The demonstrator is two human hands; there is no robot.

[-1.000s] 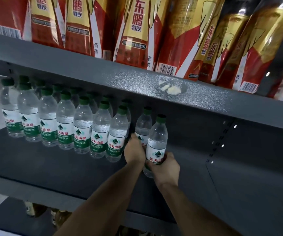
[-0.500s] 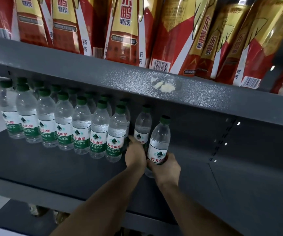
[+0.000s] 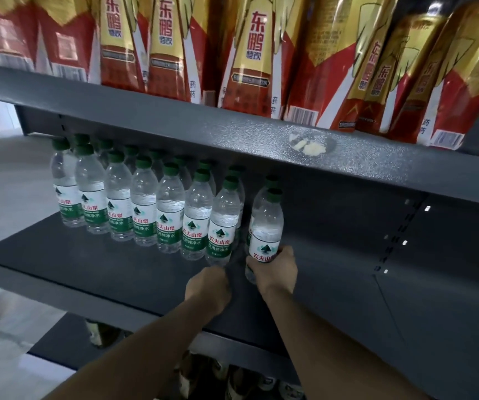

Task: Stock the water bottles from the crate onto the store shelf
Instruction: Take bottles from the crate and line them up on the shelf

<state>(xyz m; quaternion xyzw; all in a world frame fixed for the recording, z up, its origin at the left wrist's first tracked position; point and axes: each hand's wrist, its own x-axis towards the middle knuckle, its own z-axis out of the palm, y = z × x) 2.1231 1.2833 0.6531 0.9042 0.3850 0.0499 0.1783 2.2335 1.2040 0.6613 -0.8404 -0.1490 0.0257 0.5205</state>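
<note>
Clear water bottles with green caps and green-white labels stand in a double row (image 3: 143, 209) on the dark grey shelf (image 3: 94, 264). My right hand (image 3: 276, 269) grips the lower part of one more water bottle (image 3: 265, 226) at the right end of the row, upright and just in front of another bottle (image 3: 271, 179) whose cap shows behind it. My left hand (image 3: 208, 287) is lower, close to the base of the neighbouring front-row bottle (image 3: 222, 226). Its fingers are hidden behind its back. The crate is out of view.
The upper shelf edge (image 3: 261, 137) hangs low over the bottle caps and carries tall red-and-gold drink cartons (image 3: 250, 53). To the right of the held bottle is bare shelf floor (image 3: 348, 284). Below, a lower shelf holds dark bottles (image 3: 232, 379).
My left hand has let go of the rear bottle and pulled back toward the shelf front. My right hand has kept its hold, bringing its bottle in front of the rear one. The camera has shifted.
</note>
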